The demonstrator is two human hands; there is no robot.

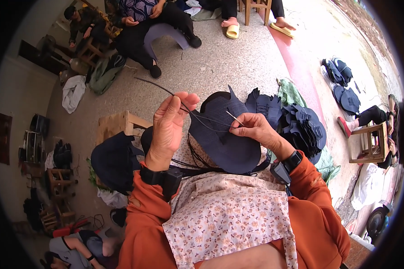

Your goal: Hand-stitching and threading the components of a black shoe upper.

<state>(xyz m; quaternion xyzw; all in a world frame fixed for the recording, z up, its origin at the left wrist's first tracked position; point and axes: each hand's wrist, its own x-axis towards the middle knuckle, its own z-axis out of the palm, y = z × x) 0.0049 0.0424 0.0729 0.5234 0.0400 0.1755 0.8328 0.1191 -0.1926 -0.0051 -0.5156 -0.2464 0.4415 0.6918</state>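
- Looking down from a head camera, two bare hands in orange sleeves are seen raised over a lap covered by a flowered apron (229,210).
- A dark blue fabric piece (224,134), rounded with a pointed tab at the top, is held between the hands, resting against the lap.
- The right hand (256,130) is closed in a pinch on a thin needle (234,118); the needle's long axis is slanted up and to the left, its free end pointing over the fabric toward the left hand.
- The left hand (169,125) is raised just left of the fabric, palm turned toward the camera, its fingertips pinched on a dark thread (159,87) that is drawn out up and to the left.
- The needle lies nearer the right hand, with the fabric directly beneath it.
- A pile of similar dark blue pieces (300,125) is seen on the floor to the right, and a wooden stool (116,125) to the left.
- Other seated people are visible around the edges.
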